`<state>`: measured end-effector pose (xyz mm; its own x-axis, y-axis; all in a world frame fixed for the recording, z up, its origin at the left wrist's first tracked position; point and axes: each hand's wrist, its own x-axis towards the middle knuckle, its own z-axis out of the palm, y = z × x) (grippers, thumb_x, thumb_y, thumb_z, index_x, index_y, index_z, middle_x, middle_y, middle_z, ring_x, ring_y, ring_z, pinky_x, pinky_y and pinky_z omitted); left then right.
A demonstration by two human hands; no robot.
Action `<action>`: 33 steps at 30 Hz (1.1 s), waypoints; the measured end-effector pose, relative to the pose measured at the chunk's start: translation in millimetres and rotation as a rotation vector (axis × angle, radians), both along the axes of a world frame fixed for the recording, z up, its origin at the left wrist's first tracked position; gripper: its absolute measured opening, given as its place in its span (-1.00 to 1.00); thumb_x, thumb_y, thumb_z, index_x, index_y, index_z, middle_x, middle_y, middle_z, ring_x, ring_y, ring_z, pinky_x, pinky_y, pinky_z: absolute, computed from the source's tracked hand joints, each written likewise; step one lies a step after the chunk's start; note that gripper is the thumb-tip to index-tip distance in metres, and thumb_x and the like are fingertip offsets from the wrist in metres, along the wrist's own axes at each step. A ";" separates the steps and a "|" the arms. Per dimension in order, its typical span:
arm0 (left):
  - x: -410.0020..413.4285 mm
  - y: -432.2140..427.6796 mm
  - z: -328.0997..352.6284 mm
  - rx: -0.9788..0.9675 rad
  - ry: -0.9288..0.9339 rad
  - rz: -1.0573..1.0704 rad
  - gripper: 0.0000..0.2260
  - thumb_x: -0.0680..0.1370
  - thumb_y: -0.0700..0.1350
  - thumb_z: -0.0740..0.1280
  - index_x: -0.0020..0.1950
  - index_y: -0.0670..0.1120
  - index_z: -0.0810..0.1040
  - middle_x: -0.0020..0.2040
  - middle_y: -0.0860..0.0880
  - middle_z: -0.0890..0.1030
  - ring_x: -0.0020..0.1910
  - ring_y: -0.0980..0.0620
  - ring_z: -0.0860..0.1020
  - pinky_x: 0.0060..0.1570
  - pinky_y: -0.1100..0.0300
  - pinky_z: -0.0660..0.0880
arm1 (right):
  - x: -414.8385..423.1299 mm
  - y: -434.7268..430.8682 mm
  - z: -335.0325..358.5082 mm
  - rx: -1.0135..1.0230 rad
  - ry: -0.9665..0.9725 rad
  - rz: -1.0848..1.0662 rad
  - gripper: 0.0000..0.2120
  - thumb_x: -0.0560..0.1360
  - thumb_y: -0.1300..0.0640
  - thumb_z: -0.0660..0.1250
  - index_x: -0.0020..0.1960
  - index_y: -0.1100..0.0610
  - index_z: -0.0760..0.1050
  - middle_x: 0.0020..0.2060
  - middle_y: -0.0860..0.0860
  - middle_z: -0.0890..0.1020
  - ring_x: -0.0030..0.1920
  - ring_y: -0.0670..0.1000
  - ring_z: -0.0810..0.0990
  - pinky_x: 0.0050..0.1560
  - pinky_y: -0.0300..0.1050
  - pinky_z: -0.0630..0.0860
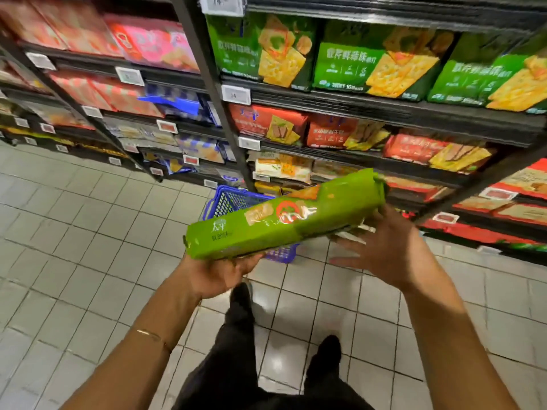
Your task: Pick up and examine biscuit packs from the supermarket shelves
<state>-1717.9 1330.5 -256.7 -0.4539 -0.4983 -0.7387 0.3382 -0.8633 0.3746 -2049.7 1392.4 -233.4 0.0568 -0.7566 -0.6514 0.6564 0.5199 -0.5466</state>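
Head view, left grip [219,273] under green biscuit pack [278,221], holding its edge, right grip [384,247] wide

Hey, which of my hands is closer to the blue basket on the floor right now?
Left. The left hand, holding the green biscuit pack by its near end, is just above the blue basket; the open right hand is off to the basket's right, at the pack's far end.
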 end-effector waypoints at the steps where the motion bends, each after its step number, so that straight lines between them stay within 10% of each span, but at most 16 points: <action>1: 12.0 -17.5 -15.7 -0.003 0.015 0.011 -0.37 0.21 0.01 0.71 0.23 -0.13 0.71 0.28 -0.23 0.67 0.22 -0.26 0.65 0.32 -0.04 0.54 | 11.3 -10.9 -12.1 0.042 -0.023 -0.004 -0.38 0.46 -0.32 0.34 0.39 0.01 0.58 0.28 0.18 0.66 0.22 0.35 0.66 -0.04 0.45 0.62; 5: 51.7 -101.7 -96.3 0.188 0.014 -0.069 -0.57 0.56 0.08 0.40 0.31 -0.18 0.63 0.07 -0.24 0.74 -0.01 -0.26 0.73 -0.05 -0.09 0.69 | 58.8 -72.2 -90.3 0.242 -0.052 0.026 -0.43 0.43 -0.34 0.38 0.17 0.07 0.73 0.17 0.19 0.71 0.14 0.29 0.72 -0.02 0.37 0.65; 14: 99.2 -261.9 -426.7 0.153 -0.335 -0.237 -0.50 0.69 0.14 0.16 0.54 -0.10 0.46 0.44 -0.22 0.52 0.41 -0.28 0.51 0.40 -0.25 0.45 | 129.9 -202.3 -438.7 0.637 0.197 0.086 -0.73 0.58 0.19 0.24 0.18 0.25 0.62 -0.16 0.20 0.76 -0.23 0.15 0.77 -0.35 0.01 0.68; 16: 104.1 -286.8 -498.1 0.150 -0.364 -0.309 -0.56 0.73 0.10 0.10 0.51 -0.08 0.46 0.33 -0.22 0.56 0.26 -0.26 0.56 0.22 -0.14 0.55 | 137.8 -221.5 -521.9 0.662 0.280 0.090 -0.77 0.63 0.22 0.18 0.12 0.25 0.59 -0.31 0.15 0.74 -0.36 0.10 0.74 -0.46 -0.10 0.62; 19: 99.7 -305.9 -585.1 0.113 -0.425 -0.404 -0.64 0.74 0.07 0.06 0.27 -0.07 0.56 -0.04 -0.11 0.74 -0.14 -0.10 0.71 -0.24 0.07 0.68 | 146.3 -242.5 -621.6 0.680 0.344 0.098 -0.72 0.66 0.22 0.12 0.14 0.25 0.59 -0.25 0.15 0.75 -0.28 0.12 0.75 -0.39 -0.07 0.64; 22: 94.3 -314.4 -663.0 0.083 -0.462 -0.375 -0.60 0.74 0.13 0.08 0.31 -0.09 0.55 0.06 -0.14 0.72 -0.06 -0.11 0.72 -0.12 0.04 0.68 | 146.5 -257.8 -701.7 0.662 0.419 0.057 -0.65 0.66 0.19 0.11 0.30 0.24 0.58 0.10 0.22 0.73 0.08 0.22 0.74 0.01 0.11 0.69; 25: 85.2 -311.2 -718.3 -0.161 -0.831 -0.539 -0.49 0.72 0.18 0.17 0.45 -0.19 0.53 0.36 -0.25 0.59 0.29 -0.21 0.60 0.18 0.03 0.55 | 146.8 -262.9 -751.5 0.640 0.451 0.051 -0.61 0.66 0.23 0.09 0.40 0.25 0.53 0.30 0.29 0.61 0.27 0.32 0.61 0.31 0.33 0.52; 28: 74.2 -305.1 -744.8 -0.348 -0.998 -0.608 -0.51 0.72 0.19 0.18 0.40 -0.18 0.56 0.36 -0.18 0.61 0.24 -0.13 0.60 0.22 0.09 0.52 | 150.6 -264.1 -774.1 0.529 0.474 0.026 -0.56 0.61 0.40 0.04 0.43 0.34 0.46 0.35 0.41 0.52 0.31 0.44 0.54 0.32 0.43 0.47; 33: 62.6 -305.2 -719.4 -0.107 -0.860 -0.600 -0.45 0.65 0.40 0.06 0.34 0.03 0.52 0.37 0.00 0.54 0.27 -0.08 0.55 0.21 -0.05 0.45 | 151.0 -261.2 -750.8 0.523 0.451 0.013 -0.68 0.61 0.39 0.17 0.28 0.11 0.46 -0.07 0.15 0.55 -0.18 0.14 0.55 -0.23 -0.05 0.58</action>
